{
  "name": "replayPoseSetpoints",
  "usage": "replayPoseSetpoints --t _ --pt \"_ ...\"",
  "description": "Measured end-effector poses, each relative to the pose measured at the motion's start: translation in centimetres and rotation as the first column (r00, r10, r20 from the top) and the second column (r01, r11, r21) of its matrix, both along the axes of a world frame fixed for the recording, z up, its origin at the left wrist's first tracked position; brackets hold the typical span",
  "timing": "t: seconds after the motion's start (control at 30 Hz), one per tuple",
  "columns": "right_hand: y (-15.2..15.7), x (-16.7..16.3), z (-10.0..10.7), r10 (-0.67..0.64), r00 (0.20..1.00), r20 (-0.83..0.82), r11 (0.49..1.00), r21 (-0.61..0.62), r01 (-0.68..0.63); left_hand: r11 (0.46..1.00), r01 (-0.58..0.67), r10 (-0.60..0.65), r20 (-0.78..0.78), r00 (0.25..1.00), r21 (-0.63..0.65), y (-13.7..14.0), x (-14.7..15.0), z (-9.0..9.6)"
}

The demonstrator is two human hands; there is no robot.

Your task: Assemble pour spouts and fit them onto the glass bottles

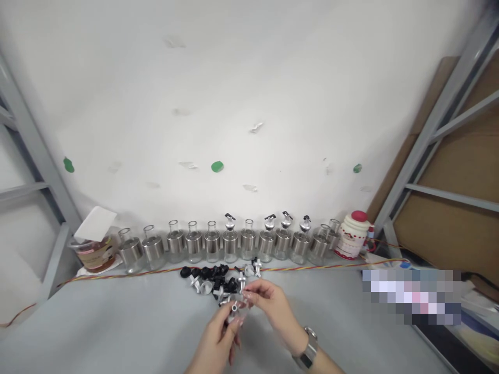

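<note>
My left hand [218,332] is closed around a silver pourer spout [234,308], its round hole facing up toward me. My right hand [268,304], with a watch on the wrist, meets it from the right with thumb and finger pinched together. What sits in that pinch is small and blurred; I cannot make it out. Just behind both hands lies a pile of black stopper parts [216,271] and silver spout pieces [205,287].
Along the wall stands a row of glass bottles with steel sleeves [194,242]; several carry pourer tops [286,219]. A twisted cord [156,272] runs in front. A tub [94,254] stands left, a white-and-red jar [352,236] right. Metal frames [421,135] rise at the sides.
</note>
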State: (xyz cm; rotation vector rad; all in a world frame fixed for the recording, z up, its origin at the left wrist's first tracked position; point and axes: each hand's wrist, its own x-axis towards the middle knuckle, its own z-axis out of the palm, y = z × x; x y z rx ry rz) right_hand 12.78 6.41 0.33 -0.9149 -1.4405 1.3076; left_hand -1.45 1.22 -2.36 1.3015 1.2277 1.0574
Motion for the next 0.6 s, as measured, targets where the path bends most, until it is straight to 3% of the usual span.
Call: replayPoseSetpoints --t 0.07,0.13,0.37,0.6 --pt "-0.8 -0.4 0.6 0.038 0.987 -0.157 0.994 -0.091 -0.053 0.999 0.042 -0.042 -0.007 0.999 -0.005 0.0 0.2 -0.2" --pt "-1.4 -0.6 1.1 0.042 0.982 -0.185 0.994 -0.091 -0.06 0.999 0.034 -0.034 -0.029 0.999 -0.006 -0.1 0.4 0.0" --pt "-2.0 -0.1 1.5 -0.089 0.996 0.021 0.967 0.24 0.081 0.996 0.035 -0.033 0.017 0.999 -0.078 -0.6 0.6 1.4" --pt "-2.1 0.2 1.8 -0.111 0.989 0.099 0.937 0.343 0.071 0.996 0.046 -0.041 0.063 0.997 -0.077 -0.6 0.3 2.1"
